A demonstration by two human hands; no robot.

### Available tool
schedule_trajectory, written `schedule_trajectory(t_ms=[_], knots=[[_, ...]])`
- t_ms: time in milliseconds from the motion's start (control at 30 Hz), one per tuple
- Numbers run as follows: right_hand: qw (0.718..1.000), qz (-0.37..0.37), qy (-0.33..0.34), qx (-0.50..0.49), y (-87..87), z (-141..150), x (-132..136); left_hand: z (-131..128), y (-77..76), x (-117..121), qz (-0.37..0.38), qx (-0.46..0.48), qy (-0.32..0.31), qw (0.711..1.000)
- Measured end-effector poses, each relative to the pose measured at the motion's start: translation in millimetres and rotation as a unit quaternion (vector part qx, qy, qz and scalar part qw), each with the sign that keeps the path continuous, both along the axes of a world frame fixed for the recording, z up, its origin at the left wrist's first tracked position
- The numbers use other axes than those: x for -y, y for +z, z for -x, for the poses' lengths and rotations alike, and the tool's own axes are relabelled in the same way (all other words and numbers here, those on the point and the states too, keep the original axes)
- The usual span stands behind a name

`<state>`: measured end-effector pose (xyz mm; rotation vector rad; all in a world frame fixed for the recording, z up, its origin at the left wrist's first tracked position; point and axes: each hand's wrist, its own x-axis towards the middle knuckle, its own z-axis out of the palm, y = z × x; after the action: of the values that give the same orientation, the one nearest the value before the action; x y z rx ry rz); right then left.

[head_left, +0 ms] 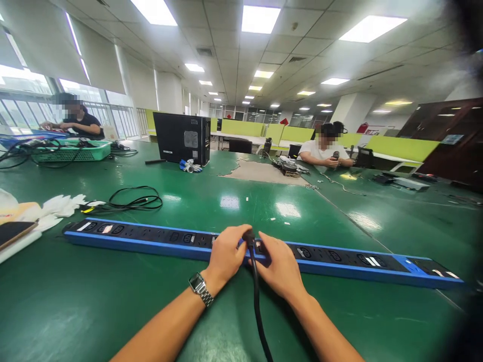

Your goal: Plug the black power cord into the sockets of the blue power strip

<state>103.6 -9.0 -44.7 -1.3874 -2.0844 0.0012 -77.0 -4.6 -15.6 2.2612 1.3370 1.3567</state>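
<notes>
A long blue and black power strip [339, 269] lies across the green table in front of me. A black plug [248, 235] stands at a socket near the strip's middle, its thick cable [257, 306] running down towards me. My left hand [228, 254], with a watch [198, 284] on the wrist, is closed with fingertips and thumb on the plug. My right hand [279, 261] grips the strip just right of the plug, thumb at the front side and fingers over the top. Whether the plug is fully seated is hidden by my fingers.
Behind the strip lies a coiled black cable [132, 198]. At left are white gloves [62, 206] and a phone [15, 234]. Farther back stand a black computer case [177, 138] and a green basket [71, 152]. Two people sit at the table's far sides.
</notes>
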Motion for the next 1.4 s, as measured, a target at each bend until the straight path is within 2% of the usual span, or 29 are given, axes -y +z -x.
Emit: schedule_trajectory(t_ms=[67,133,233,300,500,833,967,1033,1100,1200,1300,1400], knots=[[1.0,-0.006,-0.009,0.005,0.8,2,0,20,1.2,3,-0.021,0.031,0.029,0.999],[1.0,-0.006,-0.013,0.004,2.1,4,0,53,0.5,9,-0.02,0.015,0.057,0.998],[1.0,0.007,-0.014,-0.002,3.6,5,1,102,-3.3,18,0.016,-0.023,0.088,0.996],[1.0,0.015,-0.015,-0.007,4.2,4,1,119,-5.0,21,0.042,-0.037,0.082,0.995],[0.998,0.019,0.015,-0.06,7.6,15,0,120,-1.2,13,0.083,-0.06,0.023,0.994],[0.978,0.058,0.175,-0.1,34.2,105,-8,130,-2.4,11,0.077,-0.146,0.005,0.986],[0.972,0.07,0.216,-0.052,32.8,130,-17,128,-4.0,14,0.057,-0.24,0.036,0.968],[0.973,0.043,0.217,-0.068,31.8,133,-18,127,-5.8,15,0.06,-0.272,0.063,0.958],[0.972,-0.012,0.178,-0.153,33.8,125,-17,126,-7.8,15,0.07,-0.279,0.085,0.954],[0.961,-0.055,0.093,-0.256,38.9,88,-13,125,-9.8,12,0.066,-0.278,0.088,0.954],[0.975,-0.003,0.077,-0.207,36.4,42,-11,125,-10.2,10,0.07,-0.277,0.087,0.954],[0.984,0.047,0.095,-0.146,27.5,18,-11,124,-9.5,10,0.077,-0.255,0.091,0.96]])
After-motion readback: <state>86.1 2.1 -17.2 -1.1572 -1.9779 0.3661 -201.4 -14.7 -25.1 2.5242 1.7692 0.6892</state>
